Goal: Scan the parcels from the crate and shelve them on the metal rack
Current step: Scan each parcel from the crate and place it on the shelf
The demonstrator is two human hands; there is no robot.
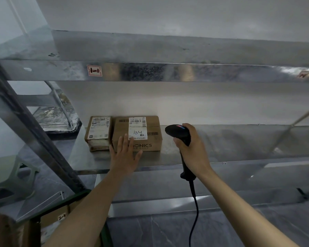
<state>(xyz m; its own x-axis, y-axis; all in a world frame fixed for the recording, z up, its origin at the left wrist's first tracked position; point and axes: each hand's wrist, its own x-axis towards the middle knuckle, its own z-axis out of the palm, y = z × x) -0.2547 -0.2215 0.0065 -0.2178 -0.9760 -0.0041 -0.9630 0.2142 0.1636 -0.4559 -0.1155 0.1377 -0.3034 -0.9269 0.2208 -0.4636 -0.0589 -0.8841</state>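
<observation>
on the middle shelf of the metal rack (239, 145): two parcels placed, one under the hand.

the small parcel (98, 132) and the larger parcel (150, 129), marked "a34", lie flat, side by side and touching, near the shelf's left end. the left hand (123, 155) is spread flat with straight fingers over the near edge of the larger parcel, gripping nothing. the right hand (193, 150) is wrapped round the handle of the corded scanner (178, 132), held just right of that parcel and apart from it. judged from this, at least two parcels are shelved, and the shelf beyond them holds none. at lower left, what may be the crate (68, 200) shows cardboard marked "2-4"; the view there is too cropped to count what is left.
</observation>
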